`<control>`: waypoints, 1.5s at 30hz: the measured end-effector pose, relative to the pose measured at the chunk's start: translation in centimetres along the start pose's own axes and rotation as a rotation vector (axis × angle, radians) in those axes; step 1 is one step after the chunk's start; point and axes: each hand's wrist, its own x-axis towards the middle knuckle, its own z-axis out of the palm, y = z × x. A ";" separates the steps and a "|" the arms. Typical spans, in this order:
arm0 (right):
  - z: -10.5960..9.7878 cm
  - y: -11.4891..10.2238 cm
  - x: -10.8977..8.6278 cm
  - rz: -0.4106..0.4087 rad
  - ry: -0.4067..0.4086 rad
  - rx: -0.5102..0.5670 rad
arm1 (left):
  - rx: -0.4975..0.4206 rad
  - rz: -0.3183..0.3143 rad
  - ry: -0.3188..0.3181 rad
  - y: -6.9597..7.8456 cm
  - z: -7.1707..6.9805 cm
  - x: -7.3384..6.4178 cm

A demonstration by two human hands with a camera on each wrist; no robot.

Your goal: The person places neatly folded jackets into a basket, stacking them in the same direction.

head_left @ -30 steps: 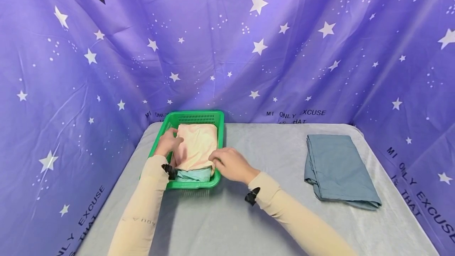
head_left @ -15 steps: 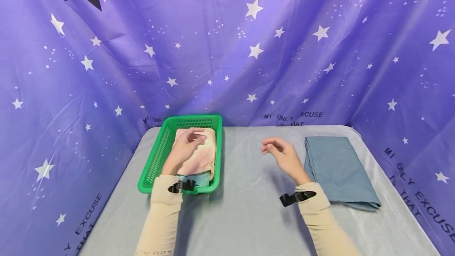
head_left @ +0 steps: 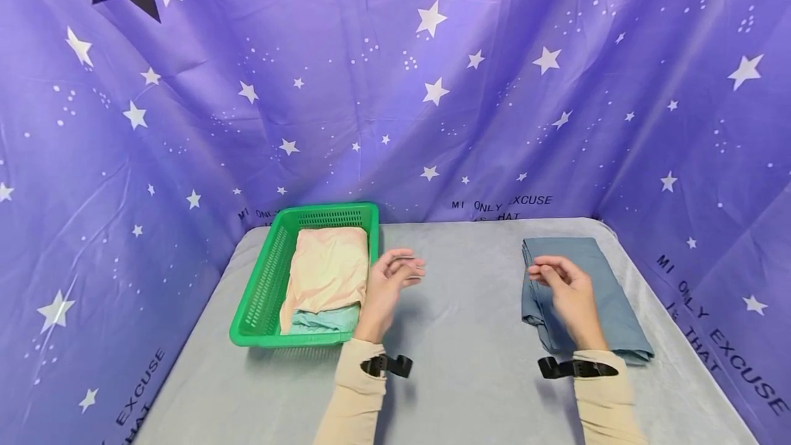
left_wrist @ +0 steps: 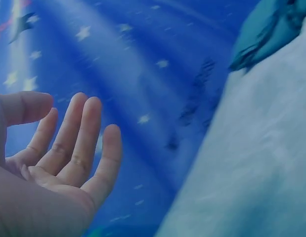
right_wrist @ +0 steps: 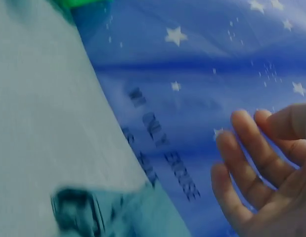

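My left hand point(head_left: 384, 294) hangs over the table just right of the green basket point(head_left: 253, 294), its fingers loosely bent around nothing. The left wrist view shows that palm bare, fingers point(left_wrist: 88, 143) spread. Above the blue-grey folded cloth point(head_left: 608, 294) on the right is my right hand point(head_left: 571, 297), overlapping the cloth's left part in the head view. It also holds nothing; its relaxed fingers point(right_wrist: 251, 163) show in the right wrist view. Inside the basket lie a folded peach cloth point(head_left: 330, 266) and, beneath its near edge, a mint-green cloth point(head_left: 324, 320).
A grey cloth-covered table point(head_left: 469, 335) spreads between basket and folded cloth. Purple star-printed curtains point(head_left: 346, 88) enclose the back and both sides. Black straps point(head_left: 373, 365) sit on both wrists.
Both hands have come away from the basket and the peach cloth and moved right. The right hand has reached the blue-grey cloth; the left has passed over the basket's right rim.
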 end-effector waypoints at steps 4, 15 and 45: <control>-1.8 0.3 -0.5 0.082 0.147 -0.187 | 0.000 -0.073 -0.005 -2.5 2.6 0.0; -6.6 1.5 -1.2 0.249 0.310 -0.562 | 0.050 -0.249 0.016 -8.3 9.0 -0.4; -13.8 5.8 -1.2 0.462 0.049 -0.770 | 0.239 -0.417 -0.033 -11.8 19.0 -1.2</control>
